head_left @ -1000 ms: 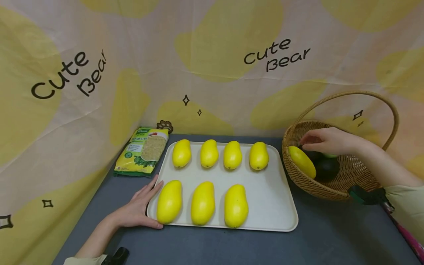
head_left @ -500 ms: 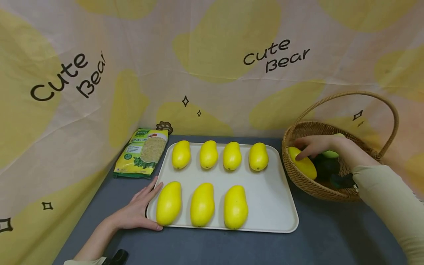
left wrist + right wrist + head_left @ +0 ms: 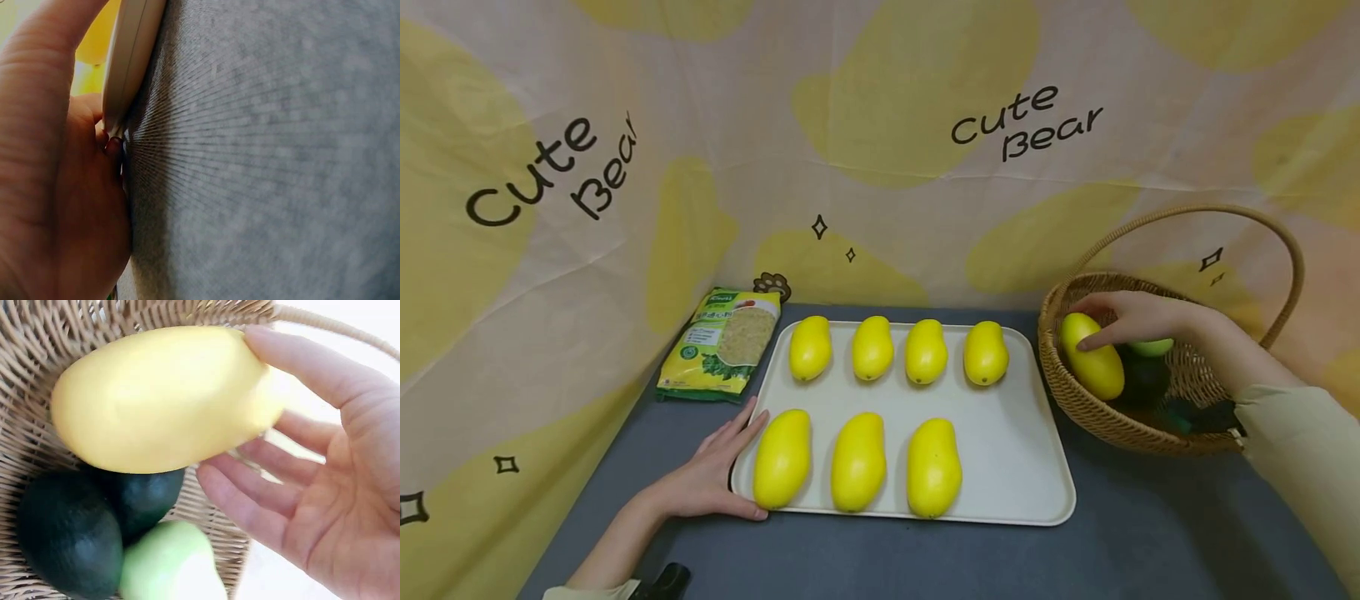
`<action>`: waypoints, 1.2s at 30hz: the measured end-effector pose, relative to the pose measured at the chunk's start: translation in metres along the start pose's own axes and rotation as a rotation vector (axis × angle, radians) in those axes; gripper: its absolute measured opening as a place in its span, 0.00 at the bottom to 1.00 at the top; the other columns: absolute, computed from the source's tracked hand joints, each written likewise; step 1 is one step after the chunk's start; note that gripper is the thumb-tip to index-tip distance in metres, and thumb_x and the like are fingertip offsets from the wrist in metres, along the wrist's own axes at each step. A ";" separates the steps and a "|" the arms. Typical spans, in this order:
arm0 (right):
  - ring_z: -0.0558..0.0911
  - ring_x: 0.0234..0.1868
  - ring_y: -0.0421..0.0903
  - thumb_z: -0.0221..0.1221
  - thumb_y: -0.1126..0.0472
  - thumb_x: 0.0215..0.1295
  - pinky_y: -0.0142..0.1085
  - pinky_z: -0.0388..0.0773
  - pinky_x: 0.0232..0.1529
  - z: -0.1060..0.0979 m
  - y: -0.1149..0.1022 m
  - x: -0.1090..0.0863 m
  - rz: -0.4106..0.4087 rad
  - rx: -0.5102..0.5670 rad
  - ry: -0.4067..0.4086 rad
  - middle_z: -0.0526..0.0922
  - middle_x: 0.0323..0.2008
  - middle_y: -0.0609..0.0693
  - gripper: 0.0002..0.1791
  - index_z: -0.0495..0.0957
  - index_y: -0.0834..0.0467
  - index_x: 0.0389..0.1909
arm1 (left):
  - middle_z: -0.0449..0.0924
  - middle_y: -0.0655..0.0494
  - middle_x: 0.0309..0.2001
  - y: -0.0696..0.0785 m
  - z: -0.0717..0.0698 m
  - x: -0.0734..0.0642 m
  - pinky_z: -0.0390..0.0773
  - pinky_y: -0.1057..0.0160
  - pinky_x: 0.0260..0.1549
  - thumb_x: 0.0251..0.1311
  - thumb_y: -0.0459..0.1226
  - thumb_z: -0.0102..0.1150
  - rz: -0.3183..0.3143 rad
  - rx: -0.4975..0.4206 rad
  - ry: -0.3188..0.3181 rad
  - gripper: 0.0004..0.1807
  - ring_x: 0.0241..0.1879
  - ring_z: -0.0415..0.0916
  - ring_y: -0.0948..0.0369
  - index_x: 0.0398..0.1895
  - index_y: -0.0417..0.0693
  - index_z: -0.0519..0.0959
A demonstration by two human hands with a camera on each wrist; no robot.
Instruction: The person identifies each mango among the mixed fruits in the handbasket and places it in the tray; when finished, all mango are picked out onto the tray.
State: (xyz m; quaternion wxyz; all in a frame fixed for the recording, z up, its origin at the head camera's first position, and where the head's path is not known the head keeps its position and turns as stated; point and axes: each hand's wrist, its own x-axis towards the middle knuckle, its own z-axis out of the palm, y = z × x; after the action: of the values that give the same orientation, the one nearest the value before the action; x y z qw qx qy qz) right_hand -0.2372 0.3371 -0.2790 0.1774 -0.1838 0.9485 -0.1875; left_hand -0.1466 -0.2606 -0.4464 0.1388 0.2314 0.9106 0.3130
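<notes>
My right hand (image 3: pixel 1138 321) reaches into the wicker basket (image 3: pixel 1078 417) and grips a yellow mango (image 3: pixel 1097 367) near its upper end, tilted against the basket's left side. In the right wrist view the thumb lies on one side of this mango (image 3: pixel 162 403), the fingers at the other. Seven similar ones lie on a cream tray (image 3: pixel 1007 442): a back row, including a mango (image 3: pixel 987 353) at its right end, and a front row ending with a mango (image 3: pixel 934 468). At the tray's left front corner rests my left hand (image 3: pixel 711 471), fingers extended along the rim, thumb by the front edge.
Also inside the basket are two dark green rounded fruits (image 3: pixel 69 534) and a light green one (image 3: pixel 172 562). Its tall handle (image 3: pixel 1292 258) arches over the forearm. A yellow Knorr packet (image 3: pixel 722 342) lies behind the tray's left side. Printed cloth (image 3: pixel 880 150) hangs behind the grey tabletop (image 3: pixel 887 558).
My right hand has come down onto the mango in the basket, taken hold of it and raised it slightly. The left hand and the tray stay in place.
</notes>
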 end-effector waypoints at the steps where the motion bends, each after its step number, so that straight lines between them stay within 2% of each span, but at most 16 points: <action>1: 0.75 0.55 0.59 0.64 0.44 0.62 0.55 0.73 0.52 -0.002 -0.002 -0.005 0.021 0.023 0.016 0.73 0.60 0.62 0.40 0.66 0.65 0.67 | 0.29 0.47 0.78 0.000 0.000 0.000 0.38 0.29 0.60 0.38 0.61 0.74 0.001 0.001 0.000 0.68 0.71 0.35 0.32 0.78 0.48 0.46; 4: 0.77 0.53 0.56 0.62 0.45 0.65 0.50 0.77 0.49 -0.005 -0.008 -0.019 0.062 0.097 0.065 0.71 0.61 0.63 0.39 0.63 0.64 0.68 | 0.28 0.47 0.78 0.000 0.000 0.001 0.38 0.29 0.60 0.38 0.61 0.74 0.004 0.010 0.002 0.68 0.71 0.36 0.32 0.78 0.48 0.46; 7: 0.78 0.53 0.59 0.59 0.47 0.68 0.48 0.80 0.47 -0.006 -0.013 -0.030 0.086 0.181 0.112 0.67 0.63 0.67 0.38 0.59 0.66 0.69 | 0.28 0.48 0.78 -0.001 0.001 0.002 0.39 0.30 0.60 0.38 0.62 0.74 0.003 0.016 0.005 0.68 0.71 0.36 0.32 0.78 0.47 0.47; 12: 0.72 0.57 0.65 0.57 0.44 0.68 0.49 0.78 0.45 -0.004 -0.024 -0.048 0.149 0.188 0.241 0.65 0.63 0.70 0.41 0.56 0.67 0.70 | 0.29 0.47 0.78 -0.001 0.001 0.002 0.38 0.29 0.60 0.38 0.62 0.74 0.010 0.012 0.007 0.68 0.71 0.36 0.32 0.78 0.46 0.47; 14: 0.70 0.59 0.65 0.56 0.43 0.69 0.50 0.75 0.46 -0.001 -0.031 -0.056 0.177 0.208 0.295 0.64 0.63 0.68 0.42 0.55 0.64 0.72 | 0.29 0.47 0.78 -0.001 0.001 0.002 0.38 0.29 0.60 0.38 0.61 0.74 0.011 0.011 0.008 0.67 0.71 0.36 0.32 0.78 0.46 0.47; 15: 0.69 0.59 0.64 0.56 0.43 0.69 0.47 0.75 0.46 0.001 -0.034 -0.059 0.189 0.232 0.323 0.64 0.64 0.66 0.42 0.54 0.63 0.73 | 0.29 0.47 0.78 -0.001 0.001 0.002 0.38 0.29 0.60 0.38 0.61 0.74 0.012 0.011 0.010 0.67 0.71 0.36 0.32 0.78 0.46 0.47; 17: 0.70 0.58 0.58 0.56 0.44 0.70 0.43 0.77 0.46 0.006 -0.039 -0.066 0.182 0.304 0.384 0.63 0.64 0.62 0.40 0.54 0.60 0.73 | 0.29 0.48 0.78 -0.001 0.001 0.002 0.39 0.29 0.60 0.38 0.61 0.74 0.010 0.013 0.013 0.67 0.71 0.36 0.32 0.78 0.46 0.47; 21: 0.75 0.50 0.36 0.56 0.50 0.71 0.26 0.78 0.39 0.020 -0.050 -0.073 0.138 0.438 0.471 0.65 0.61 0.51 0.34 0.57 0.57 0.71 | 0.28 0.49 0.78 -0.001 0.002 0.002 0.39 0.28 0.59 0.37 0.62 0.74 0.002 0.014 0.013 0.68 0.71 0.36 0.32 0.78 0.48 0.47; 24: 0.74 0.46 0.28 0.55 0.53 0.72 0.25 0.77 0.39 0.034 -0.059 -0.073 0.092 0.491 0.478 0.65 0.59 0.49 0.31 0.57 0.59 0.70 | 0.28 0.49 0.78 -0.001 0.003 0.002 0.39 0.28 0.60 0.37 0.62 0.74 -0.004 0.016 0.010 0.68 0.71 0.35 0.33 0.78 0.48 0.47; 26: 0.74 0.46 0.28 0.55 0.53 0.72 0.25 0.77 0.40 0.044 -0.067 -0.072 0.077 0.484 0.462 0.65 0.60 0.52 0.32 0.57 0.60 0.70 | 0.28 0.49 0.78 -0.001 0.003 0.003 0.39 0.29 0.60 0.37 0.62 0.74 -0.002 0.019 0.011 0.68 0.71 0.36 0.33 0.78 0.48 0.47; 27: 0.76 0.46 0.31 0.56 0.52 0.72 0.26 0.77 0.40 0.049 -0.072 -0.070 0.076 0.470 0.454 0.66 0.60 0.54 0.32 0.57 0.61 0.70 | 0.28 0.49 0.78 -0.002 0.003 0.003 0.39 0.29 0.60 0.37 0.62 0.74 0.000 0.021 0.011 0.68 0.71 0.36 0.33 0.78 0.48 0.47; 30: 0.78 0.46 0.42 0.58 0.46 0.69 0.33 0.77 0.39 0.066 -0.085 -0.065 0.091 0.365 0.443 0.71 0.59 0.57 0.34 0.61 0.59 0.69 | 0.28 0.50 0.78 -0.003 0.002 0.004 0.39 0.30 0.61 0.37 0.63 0.73 0.000 0.028 0.012 0.68 0.71 0.36 0.33 0.78 0.48 0.46; 33: 0.80 0.43 0.51 0.60 0.41 0.65 0.39 0.76 0.36 0.086 -0.095 -0.055 0.086 0.249 0.446 0.77 0.53 0.56 0.34 0.67 0.57 0.64 | 0.28 0.50 0.78 -0.004 0.002 0.004 0.40 0.30 0.61 0.37 0.63 0.73 -0.003 0.033 0.012 0.68 0.71 0.36 0.33 0.78 0.48 0.47; 36: 0.80 0.39 0.48 0.62 0.39 0.62 0.38 0.76 0.33 0.106 -0.099 -0.044 0.072 0.182 0.434 0.81 0.45 0.54 0.33 0.71 0.57 0.59 | 0.29 0.49 0.78 -0.004 0.003 0.004 0.40 0.31 0.61 0.37 0.63 0.73 -0.001 0.036 0.015 0.68 0.72 0.36 0.34 0.78 0.47 0.47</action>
State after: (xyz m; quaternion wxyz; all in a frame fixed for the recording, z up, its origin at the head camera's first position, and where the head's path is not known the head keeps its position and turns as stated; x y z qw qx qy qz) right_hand -0.1281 0.2394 -0.3179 -0.0082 -0.0886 0.9496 -0.3007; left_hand -0.1500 -0.2595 -0.4515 0.1280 0.2312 0.9172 0.2982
